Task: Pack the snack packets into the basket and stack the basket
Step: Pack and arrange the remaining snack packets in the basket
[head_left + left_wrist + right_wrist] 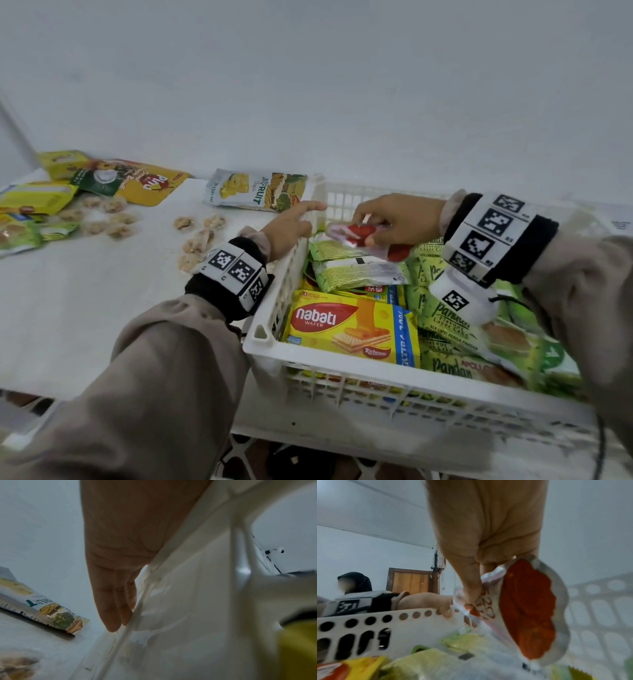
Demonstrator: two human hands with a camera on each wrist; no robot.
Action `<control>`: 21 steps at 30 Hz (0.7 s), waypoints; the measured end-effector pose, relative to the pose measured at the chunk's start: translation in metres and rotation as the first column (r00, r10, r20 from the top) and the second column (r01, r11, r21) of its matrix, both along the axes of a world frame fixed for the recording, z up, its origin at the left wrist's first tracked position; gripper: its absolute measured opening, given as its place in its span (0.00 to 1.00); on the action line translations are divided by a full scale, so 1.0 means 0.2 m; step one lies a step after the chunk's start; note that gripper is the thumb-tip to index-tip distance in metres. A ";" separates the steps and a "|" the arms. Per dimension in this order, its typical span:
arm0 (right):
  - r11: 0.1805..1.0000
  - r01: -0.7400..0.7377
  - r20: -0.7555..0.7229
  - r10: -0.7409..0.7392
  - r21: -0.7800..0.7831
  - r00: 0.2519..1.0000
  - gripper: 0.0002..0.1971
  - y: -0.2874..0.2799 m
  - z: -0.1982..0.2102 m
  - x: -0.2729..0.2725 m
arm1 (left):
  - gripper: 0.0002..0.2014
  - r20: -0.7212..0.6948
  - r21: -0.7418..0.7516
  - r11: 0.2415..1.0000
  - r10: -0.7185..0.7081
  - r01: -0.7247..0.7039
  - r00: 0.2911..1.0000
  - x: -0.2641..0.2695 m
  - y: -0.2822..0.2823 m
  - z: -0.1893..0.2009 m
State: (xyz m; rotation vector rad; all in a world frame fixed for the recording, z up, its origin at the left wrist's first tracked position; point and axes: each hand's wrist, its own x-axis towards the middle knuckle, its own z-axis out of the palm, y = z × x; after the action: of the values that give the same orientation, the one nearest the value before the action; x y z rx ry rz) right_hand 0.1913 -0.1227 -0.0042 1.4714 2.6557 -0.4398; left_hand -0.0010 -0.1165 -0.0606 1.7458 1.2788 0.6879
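A white lattice basket (376, 373) stands on the white table, holding a yellow Nabati wafer pack (349, 329) and several green pandan cake packets (445, 325). My right hand (394, 219) hovers over the basket's far left part and pinches a red-and-white packet (363, 236) between thumb and fingers; the right wrist view shows this packet (527, 615) hanging just above the green ones. My left hand (291, 226) holds the basket's left rim. Its fingers (116, 601) lie straight along the outside of the wall (188, 601), and the thumb goes over the rim.
Left of the basket on the table lie a jackfruit chips pouch (253, 190), an orange pouch (150, 185), yellow and green packets (30, 205) and several small clear-wrapped biscuits (113, 216). A white wall runs close behind. Another person (356, 582) sits beyond the basket.
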 end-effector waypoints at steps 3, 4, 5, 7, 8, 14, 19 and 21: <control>0.991 0.079 0.002 -0.080 0.105 0.997 0.11 0.07 0.03 0.00 | 0.26 -0.005 -0.008 1.000 -0.002 0.002 1.000 -0.01 0.00 0.00; 0.985 0.111 -0.006 -0.112 0.131 0.994 0.11 0.10 0.04 -0.01 | 0.26 -0.010 -0.010 1.000 -0.004 0.004 1.000 -0.01 0.01 0.00; 0.978 0.138 -0.008 -0.139 0.154 0.990 0.11 0.12 0.03 -0.01 | 0.26 -0.014 -0.009 1.000 -0.007 0.007 1.000 -0.01 0.01 0.00; 0.967 0.163 0.013 -0.169 0.194 0.986 0.13 0.18 0.01 -0.03 | 0.26 -0.018 -0.002 1.000 -0.004 0.004 1.000 -0.01 0.01 0.00; 0.963 0.168 0.033 -0.179 0.209 0.983 0.14 0.20 -0.01 -0.04 | 0.26 -0.012 -0.002 1.000 -0.002 0.002 1.000 -0.01 0.01 0.00; 0.974 0.153 0.162 -0.180 0.170 0.970 0.17 0.29 -0.13 -0.13 | 0.29 0.028 0.002 1.000 0.026 -0.027 0.999 -0.01 0.02 0.00; 0.981 0.137 0.115 -0.153 0.138 0.981 0.18 0.31 -0.13 -0.16 | 0.29 0.037 0.003 1.000 0.014 -0.014 0.999 -0.01 0.02 -0.01; 0.980 0.093 0.068 -0.107 0.176 0.992 0.17 0.29 -0.10 -0.15 | 0.28 0.044 -0.002 1.000 0.013 -0.012 0.999 -0.01 0.02 -0.01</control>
State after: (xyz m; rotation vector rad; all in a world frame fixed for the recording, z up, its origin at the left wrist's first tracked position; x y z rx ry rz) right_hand 0.1615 -0.0657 -0.0245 1.6393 2.6255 -0.1577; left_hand -0.0035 -0.1130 -0.0626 1.7133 1.2609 0.7281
